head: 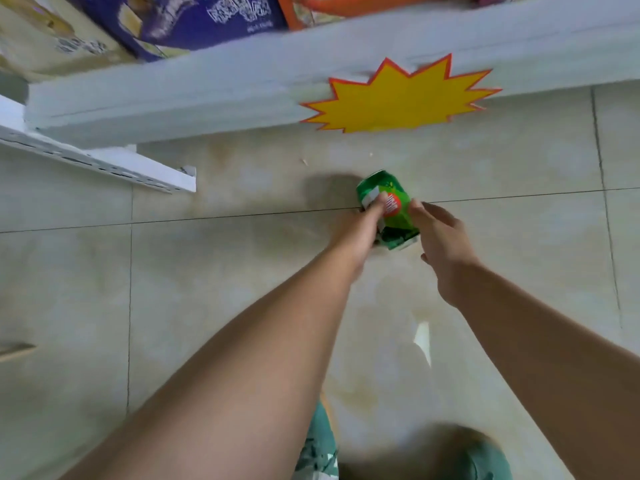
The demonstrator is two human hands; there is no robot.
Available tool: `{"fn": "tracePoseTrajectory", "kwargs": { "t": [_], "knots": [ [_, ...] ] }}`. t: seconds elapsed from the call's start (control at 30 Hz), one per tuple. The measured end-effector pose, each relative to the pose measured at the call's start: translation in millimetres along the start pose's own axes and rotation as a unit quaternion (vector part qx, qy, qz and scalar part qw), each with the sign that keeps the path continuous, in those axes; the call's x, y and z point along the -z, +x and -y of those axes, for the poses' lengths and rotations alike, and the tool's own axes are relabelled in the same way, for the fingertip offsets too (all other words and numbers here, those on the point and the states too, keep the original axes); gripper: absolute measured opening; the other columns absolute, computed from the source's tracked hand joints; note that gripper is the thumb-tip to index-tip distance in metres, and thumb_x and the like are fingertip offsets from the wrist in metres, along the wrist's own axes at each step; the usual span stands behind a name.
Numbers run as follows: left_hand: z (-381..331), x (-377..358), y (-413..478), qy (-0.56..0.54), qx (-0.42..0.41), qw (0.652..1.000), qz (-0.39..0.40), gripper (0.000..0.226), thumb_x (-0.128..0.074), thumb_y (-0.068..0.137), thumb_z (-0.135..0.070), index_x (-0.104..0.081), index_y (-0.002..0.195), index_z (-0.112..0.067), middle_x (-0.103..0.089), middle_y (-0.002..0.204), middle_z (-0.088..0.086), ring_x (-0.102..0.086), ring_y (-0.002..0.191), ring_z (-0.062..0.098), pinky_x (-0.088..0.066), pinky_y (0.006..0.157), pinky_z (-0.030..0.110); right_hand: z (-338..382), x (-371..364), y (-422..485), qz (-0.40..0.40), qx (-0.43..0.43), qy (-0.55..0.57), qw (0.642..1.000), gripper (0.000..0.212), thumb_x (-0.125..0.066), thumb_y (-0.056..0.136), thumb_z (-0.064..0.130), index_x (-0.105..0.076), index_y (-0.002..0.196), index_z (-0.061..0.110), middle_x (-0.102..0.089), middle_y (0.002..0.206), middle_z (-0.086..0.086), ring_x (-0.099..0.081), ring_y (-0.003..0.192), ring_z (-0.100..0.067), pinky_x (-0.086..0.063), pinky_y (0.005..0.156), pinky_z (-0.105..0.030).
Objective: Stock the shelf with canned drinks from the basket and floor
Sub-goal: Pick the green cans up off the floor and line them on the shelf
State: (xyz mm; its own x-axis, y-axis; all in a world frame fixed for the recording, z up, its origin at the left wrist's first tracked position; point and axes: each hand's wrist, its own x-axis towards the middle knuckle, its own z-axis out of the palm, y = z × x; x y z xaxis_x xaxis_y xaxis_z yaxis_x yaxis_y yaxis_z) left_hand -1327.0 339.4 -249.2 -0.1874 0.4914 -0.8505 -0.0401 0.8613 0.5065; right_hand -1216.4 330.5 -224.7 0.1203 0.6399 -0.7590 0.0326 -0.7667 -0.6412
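Head: left grip [360,230] clasps green can [397,214]; right grip [443,244] slack alongside; shelf edge [207,98] beyond.

The left hand [360,233] covers part of the can [393,206], whose print is too blurred to read. The boxes [194,19] on the shelf [207,88] are cut by the top edge, their lettering smeared.

The can [389,211] is green with a red-orange round patch and a white strip on its label. A yellow starburst sign [398,100] edged in orange-red hangs on the pale grey-white shelf [173,95], above a beige tiled floor [207,271]. Purple-blue and orange boxes [207,19] carry white lettering.
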Motion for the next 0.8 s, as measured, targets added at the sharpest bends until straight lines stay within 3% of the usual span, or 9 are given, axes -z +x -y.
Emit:
{"fn": "tracePoseTrajectory", "kwargs": {
  "t": [0.1, 0.23, 0.33, 0.53, 0.63, 0.8],
  "knots": [
    [6, -4, 13, -0.028, -0.015, 0.999, 0.024, 0.073, -0.071, 0.065, -0.062, -0.065, 0.119, -0.013, -0.071, 0.112, 0.01, -0.068, 0.103, 0.025, -0.052, 0.097, 0.042, -13, -9, 13, -0.012, -0.017, 0.019, 1.0, 0.04, -0.05, 0.098, 0.041, -0.053, 0.135, 0.027, -0.058, 0.117, 0.003, -0.053, 0.102, -0.012, -0.046, 0.091, -0.033],
    [4, 2, 9, -0.028, -0.011, 0.997, 0.069, 0.043, -0.074, 0.082, -0.042, -0.067, 0.113, -0.013, -0.073, 0.105, 0.007, -0.07, 0.097, 0.022, -0.055, 0.085, 0.035, -16, -15, 8, -0.011, -0.091, 0.127, 0.988, 0.041, -0.055, 0.094, 0.049, -0.055, 0.133, 0.033, -0.063, 0.122, 0.001, -0.061, 0.109, -0.017, -0.053, 0.081, -0.032],
    [-3, 13, -15, -0.035, 0.008, 0.994, 0.102, 0.03, -0.073, 0.085, -0.033, -0.067, 0.107, -0.014, -0.073, 0.1, 0.005, -0.069, 0.091, 0.018, -0.055, 0.074, 0.028, -10, -15, -13, -0.017, -0.109, 0.244, 0.963, 0.036, -0.055, 0.097, 0.038, -0.055, 0.132, 0.028, -0.066, 0.12, -0.005, -0.066, 0.104, -0.02, -0.055, 0.088, -0.038],
    [-42, 31, -100, -0.023, 0.005, 0.994, 0.111, 0.038, -0.075, 0.083, -0.014, -0.062, 0.118, -0.006, -0.072, 0.105, 0.008, -0.069, 0.088, 0.016, -0.056, 0.073, 0.022, 28, 14, -94, 0.011, -0.107, 0.307, 0.946, 0.04, -0.058, 0.096, 0.02, -0.052, 0.135, 0.022, -0.066, 0.12, -0.011, -0.065, 0.109, -0.028, -0.053, 0.092, -0.044],
    [-66, 40, -158, -0.034, 0.003, 0.993, 0.117, 0.037, -0.075, 0.081, -0.008, -0.063, 0.116, -0.002, -0.071, 0.109, 0.016, -0.07, 0.09, 0.022, -0.058, 0.082, 0.026, 63, 32, -149, 0.036, -0.108, 0.313, 0.943, 0.041, -0.058, 0.095, 0.014, -0.052, 0.135, 0.021, -0.068, 0.118, -0.012, -0.065, 0.108, -0.03, -0.051, 0.095, -0.047],
    [-123, 56, -266, -0.025, -0.016, 0.99, 0.137, 0.036, -0.072, 0.082, -0.004, -0.063, 0.117, 0.001, -0.071, 0.109, 0.018, -0.071, 0.088, 0.021, -0.059, 0.076, 0.022, 135, 60, -247, 0.068, -0.097, 0.311, 0.943, 0.04, -0.056, 0.095, 0.01, -0.053, 0.133, 0.02, -0.066, 0.121, -0.014, -0.064, 0.11, -0.032, -0.05, 0.094, -0.046]
  ]
}}
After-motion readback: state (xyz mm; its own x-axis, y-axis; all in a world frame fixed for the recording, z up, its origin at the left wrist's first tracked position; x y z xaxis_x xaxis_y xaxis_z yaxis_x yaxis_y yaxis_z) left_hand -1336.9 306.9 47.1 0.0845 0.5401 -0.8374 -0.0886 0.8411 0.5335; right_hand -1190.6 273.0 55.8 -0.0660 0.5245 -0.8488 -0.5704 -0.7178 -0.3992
